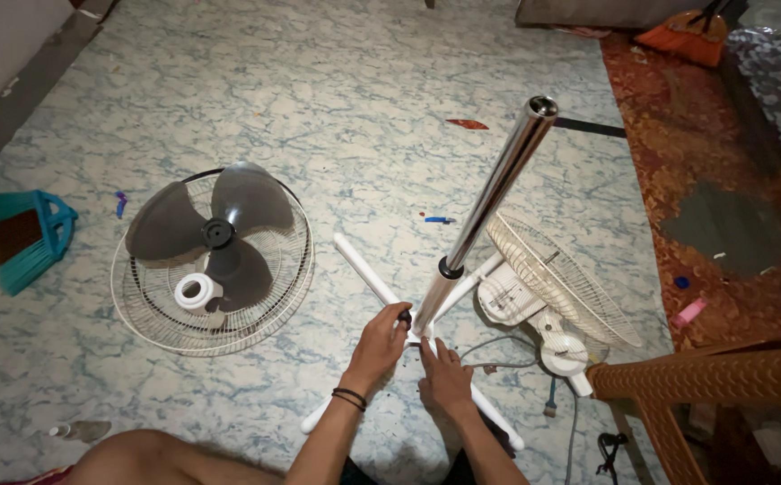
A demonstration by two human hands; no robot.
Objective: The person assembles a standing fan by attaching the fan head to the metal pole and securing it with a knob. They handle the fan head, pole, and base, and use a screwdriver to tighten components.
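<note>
Head view looks down on a pedestal fan in pieces, with the cross-shaped white base (381, 287) as the anchor. At its hub the left hand (381, 341) pinches a small dark knob (404, 315), fingers closed on it, while the right hand (446, 377) presses flat against the foot of the chrome pole (489, 202) — no grip visible there. The pole already stands in the base, leaning. Left of the base lie the front grille (213, 269) with the grey blade (215, 229) and a white ring nut (197, 290). Right of the base rests the motor head with rear grille (557, 287) — by the look of it, all still unmounted.
</note>
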